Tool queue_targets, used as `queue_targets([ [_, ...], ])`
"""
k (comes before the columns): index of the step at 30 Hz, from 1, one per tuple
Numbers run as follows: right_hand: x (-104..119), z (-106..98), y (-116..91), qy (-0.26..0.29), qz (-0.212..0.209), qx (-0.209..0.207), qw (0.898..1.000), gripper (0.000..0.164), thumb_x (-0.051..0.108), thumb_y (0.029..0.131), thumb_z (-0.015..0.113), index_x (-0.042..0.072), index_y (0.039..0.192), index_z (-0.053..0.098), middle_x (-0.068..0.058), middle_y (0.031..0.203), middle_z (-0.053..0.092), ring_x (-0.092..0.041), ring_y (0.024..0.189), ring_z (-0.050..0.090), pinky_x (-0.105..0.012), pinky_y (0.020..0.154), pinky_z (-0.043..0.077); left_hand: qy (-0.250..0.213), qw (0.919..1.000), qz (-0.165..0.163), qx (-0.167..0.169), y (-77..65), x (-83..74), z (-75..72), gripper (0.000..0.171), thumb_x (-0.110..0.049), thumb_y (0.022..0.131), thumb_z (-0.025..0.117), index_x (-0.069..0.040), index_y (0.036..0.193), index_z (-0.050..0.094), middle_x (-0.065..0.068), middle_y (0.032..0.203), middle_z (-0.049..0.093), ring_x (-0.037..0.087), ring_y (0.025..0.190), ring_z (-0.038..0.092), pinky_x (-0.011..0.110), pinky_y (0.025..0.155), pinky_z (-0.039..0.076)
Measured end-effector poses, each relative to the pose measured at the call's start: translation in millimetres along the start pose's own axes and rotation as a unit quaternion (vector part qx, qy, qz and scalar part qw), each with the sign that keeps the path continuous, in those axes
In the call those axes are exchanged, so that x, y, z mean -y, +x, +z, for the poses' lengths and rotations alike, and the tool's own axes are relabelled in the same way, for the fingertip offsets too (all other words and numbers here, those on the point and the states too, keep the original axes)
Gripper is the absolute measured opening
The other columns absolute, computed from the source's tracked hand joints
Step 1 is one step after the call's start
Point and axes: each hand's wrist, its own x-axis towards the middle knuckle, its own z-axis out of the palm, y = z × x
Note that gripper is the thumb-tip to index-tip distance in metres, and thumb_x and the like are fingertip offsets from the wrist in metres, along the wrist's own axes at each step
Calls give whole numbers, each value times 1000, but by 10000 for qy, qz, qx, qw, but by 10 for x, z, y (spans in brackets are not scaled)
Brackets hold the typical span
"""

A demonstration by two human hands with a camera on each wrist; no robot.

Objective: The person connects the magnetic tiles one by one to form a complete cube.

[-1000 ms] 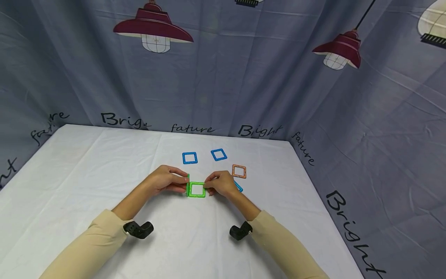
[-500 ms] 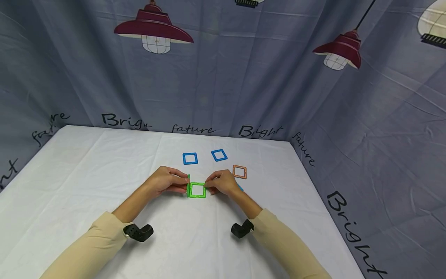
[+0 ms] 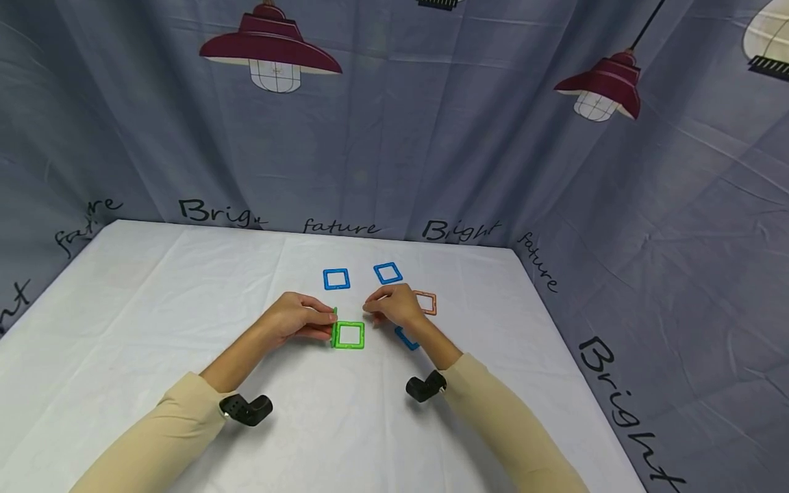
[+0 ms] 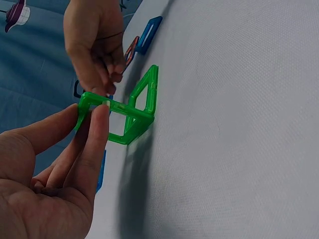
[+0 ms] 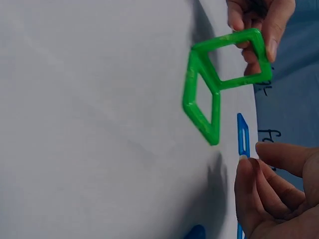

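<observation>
The left hand [image 3: 302, 317] pinches one of two green squares [image 3: 337, 335] at its right; the right hand [image 3: 394, 305], fingers loosely bent and empty, hovers apart on their far, right side. Both wrist views expose their angled joint; the right one misses the orange square [image 3: 434, 303].

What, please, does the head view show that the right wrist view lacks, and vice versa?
Only the head view shows the orange frame, the red lamps on the curtain, the sleeves and black wrist devices. Only the right wrist view shows the gap between thumb and nearest fingertip of the right hand. Both show that hand, the left hand gripping the joined green frames, blue frames and white table.
</observation>
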Motion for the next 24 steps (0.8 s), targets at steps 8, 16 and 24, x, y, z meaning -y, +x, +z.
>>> queue_targets([
  [8, 218, 17, 286, -35, 34, -312, 9995, 14, 18, 88, 79, 8, 98, 79, -9, 90, 77, -13, 68, 70, -30, 78, 60, -42, 10000, -37, -48, -6, 1, -6, 40, -4, 88, 77, 11, 124, 65, 18, 100, 75, 17, 71, 75, 31, 71, 65],
  [16, 333, 51, 546, -132, 427, -597, 9972, 17, 21, 88, 79, 10, 102, 79, -9, 94, 78, -16, 72, 72, -33, 84, 59, 35, 10000, -69, -29, 2, 8, -1, 41, -5, 88, 77, 10, 124, 66, 17, 98, 75, 17, 71, 75, 32, 71, 65],
  [24, 319, 188, 747, -58, 499, -674, 9965, 20, 19, 88, 79, 8, 105, 79, -8, 95, 78, -17, 78, 76, -28, 80, 61, 12, 10000, -86, -43, 4, -15, -10, 40, -5, 88, 78, 10, 123, 66, 14, 93, 75, 16, 71, 75, 30, 69, 64],
])
